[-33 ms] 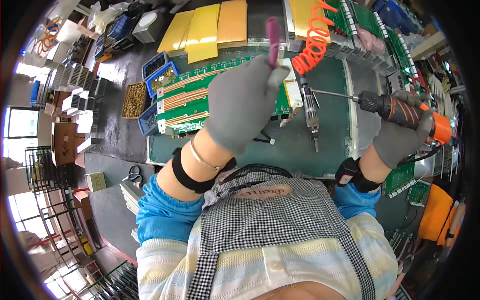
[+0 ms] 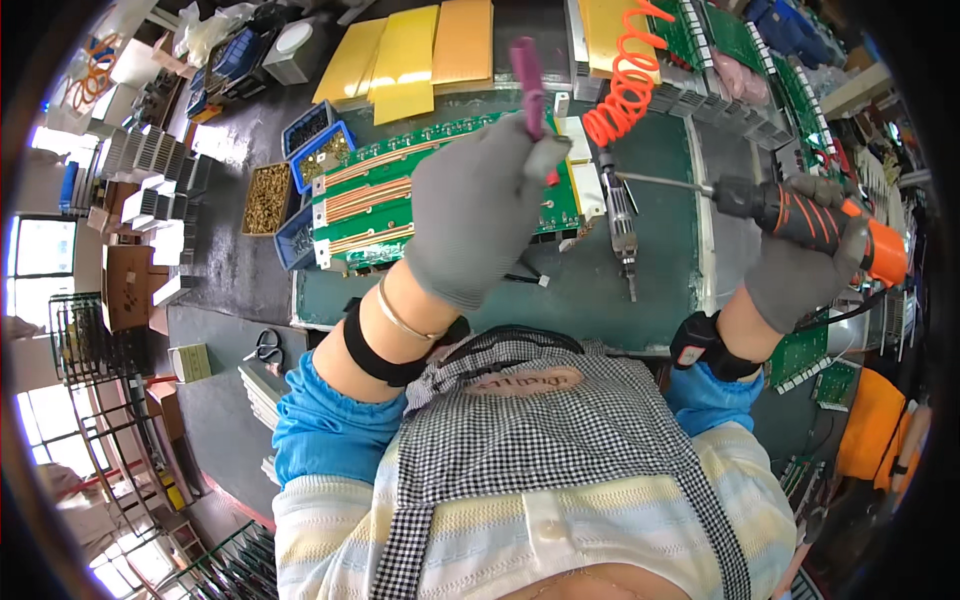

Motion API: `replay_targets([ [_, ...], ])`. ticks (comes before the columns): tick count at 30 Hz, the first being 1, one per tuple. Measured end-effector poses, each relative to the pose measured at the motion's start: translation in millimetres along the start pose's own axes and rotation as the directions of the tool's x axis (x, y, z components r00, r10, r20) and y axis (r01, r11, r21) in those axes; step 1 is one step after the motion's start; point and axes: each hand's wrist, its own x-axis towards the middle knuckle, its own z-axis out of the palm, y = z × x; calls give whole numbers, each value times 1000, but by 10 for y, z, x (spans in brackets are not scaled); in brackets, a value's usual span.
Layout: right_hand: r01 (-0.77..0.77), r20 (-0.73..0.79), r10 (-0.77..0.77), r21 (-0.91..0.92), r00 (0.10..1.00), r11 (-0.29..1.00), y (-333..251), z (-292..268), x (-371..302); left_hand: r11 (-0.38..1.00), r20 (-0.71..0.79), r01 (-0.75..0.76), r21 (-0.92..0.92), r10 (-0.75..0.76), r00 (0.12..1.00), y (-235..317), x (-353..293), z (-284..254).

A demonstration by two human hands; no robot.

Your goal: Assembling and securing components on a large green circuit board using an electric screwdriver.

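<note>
A green circuit board (image 2: 385, 213) with copper strips (image 2: 375, 195) is lying at the far left corner of the green mat (image 2: 665, 225); the left hand (image 2: 475, 210) is clasping a purple handle (image 2: 527, 85) above it, the right hand (image 2: 797, 278) gripping an orange-and-black drill (image 2: 797, 217) by the right edge; the handle is now leaning further left, a red piece (image 2: 552, 178) showing below

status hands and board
Grey-gloved left hand gripping purple stick-shaped tool. Grey-gloved right hand gripping orange-black drill. Green rectangular circuit board partly hidden by left hand.

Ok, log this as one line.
left hand: grips purple handle above green circuit board | right hand: grips orange-black power driver | silver tool: right of board
</note>
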Motion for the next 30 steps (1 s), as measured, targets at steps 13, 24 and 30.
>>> replay_targets([
  [13,-46,311,104,-187,945,981,481,680,-324,932,-67,-311,-184,304,950,-375,-344,-499],
  [24,16,255,29,-172,966,985,208,535,-235,856,47,-251,-451,304,952,-428,-578,-183],
  [30,92,263,-38,-197,964,976,154,368,-170,900,28,-231,-369,259,965,-406,-601,-155],
])
